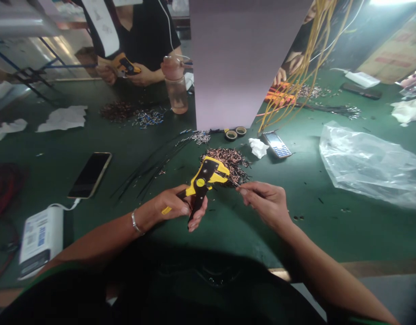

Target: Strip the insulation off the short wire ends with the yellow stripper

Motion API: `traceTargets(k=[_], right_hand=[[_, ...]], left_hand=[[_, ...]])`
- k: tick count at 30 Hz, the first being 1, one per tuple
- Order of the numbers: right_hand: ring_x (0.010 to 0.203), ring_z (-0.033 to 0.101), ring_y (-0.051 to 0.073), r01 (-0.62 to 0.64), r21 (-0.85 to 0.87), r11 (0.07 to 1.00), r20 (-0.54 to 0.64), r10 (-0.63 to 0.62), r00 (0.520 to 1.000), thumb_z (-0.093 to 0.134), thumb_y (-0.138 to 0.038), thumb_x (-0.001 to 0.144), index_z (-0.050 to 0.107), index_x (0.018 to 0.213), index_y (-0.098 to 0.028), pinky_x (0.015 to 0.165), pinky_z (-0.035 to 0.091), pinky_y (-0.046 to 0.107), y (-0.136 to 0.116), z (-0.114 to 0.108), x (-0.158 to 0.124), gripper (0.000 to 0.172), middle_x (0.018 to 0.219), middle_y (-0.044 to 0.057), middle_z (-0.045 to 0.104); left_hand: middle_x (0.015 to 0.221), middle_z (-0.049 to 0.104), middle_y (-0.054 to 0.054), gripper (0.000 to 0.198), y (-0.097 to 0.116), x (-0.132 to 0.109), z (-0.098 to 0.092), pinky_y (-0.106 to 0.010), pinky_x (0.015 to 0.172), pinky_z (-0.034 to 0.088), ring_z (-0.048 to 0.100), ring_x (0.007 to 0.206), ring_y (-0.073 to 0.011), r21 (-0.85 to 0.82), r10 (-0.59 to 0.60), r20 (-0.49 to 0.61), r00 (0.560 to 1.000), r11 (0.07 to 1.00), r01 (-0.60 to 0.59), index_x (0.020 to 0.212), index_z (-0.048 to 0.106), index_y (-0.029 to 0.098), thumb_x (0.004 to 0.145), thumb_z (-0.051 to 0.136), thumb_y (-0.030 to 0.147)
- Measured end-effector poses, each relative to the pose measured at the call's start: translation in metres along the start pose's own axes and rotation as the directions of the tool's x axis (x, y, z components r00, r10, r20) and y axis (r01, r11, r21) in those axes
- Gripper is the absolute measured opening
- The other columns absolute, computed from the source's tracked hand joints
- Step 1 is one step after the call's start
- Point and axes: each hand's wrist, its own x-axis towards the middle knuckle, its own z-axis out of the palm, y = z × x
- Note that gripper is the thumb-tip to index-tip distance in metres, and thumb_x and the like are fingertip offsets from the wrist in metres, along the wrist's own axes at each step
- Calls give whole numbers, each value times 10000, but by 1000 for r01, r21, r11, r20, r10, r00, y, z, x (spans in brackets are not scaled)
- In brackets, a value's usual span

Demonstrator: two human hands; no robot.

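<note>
One left hand (174,204), one right hand (266,204), one yellow wire stripper (203,180), two phones (89,175), two tape rolls (231,134).

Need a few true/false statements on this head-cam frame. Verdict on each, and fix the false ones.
1. The left hand grips a yellow-and-black wire stripper. True.
2. The right hand is empty. False: it pinches a thin wire beside the stripper's head.
3. The metal bracelet is on the right wrist. False: it is on the left wrist.
4. A co-worker across the bench holds a yellow-and-black stripper. True.
5. The black smartphone is cabled to a white power bank. True.
6. The keypad phone lies left of the tape rolls. False: it lies right of the two tape rolls.
</note>
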Motion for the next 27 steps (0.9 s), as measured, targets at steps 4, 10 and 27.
traceTargets(k=[4, 10, 27], right_hand=[[403, 507, 104, 6, 10, 1000, 4, -6, 1000, 732, -269, 711, 813, 701, -217, 397, 354, 251, 1, 0, 0, 97, 470, -15, 627], [407, 515, 109, 11, 19, 1000, 0, -11, 1000, 739, -273, 710, 818, 705, -212, 403, 373, 251, 1, -1, 0, 100, 474, -10, 632], [426, 535, 119, 8, -16, 1000, -16, -8, 1000, 725, -288, 716, 807, 695, -219, 407, 413, 260, 1, -2, 0, 109, 501, -4, 635]], left_hand=[[727, 632, -52, 292, 0, -1, 2, -329, 570, 544, 594, 581, -171, 34, 22, -26, 999, 999, -21, 917, 669, 107, 635, 692, 179], [717, 610, -44, 234, -1, -3, 0, -324, 547, 539, 587, 565, -164, 85, 31, -40, 999, 996, -28, 882, 675, 109, 666, 697, 196], [743, 619, -53, 271, -3, -2, -5, -332, 563, 546, 594, 581, -172, 89, 49, -17, 999, 995, -48, 924, 684, 119, 666, 704, 198]])
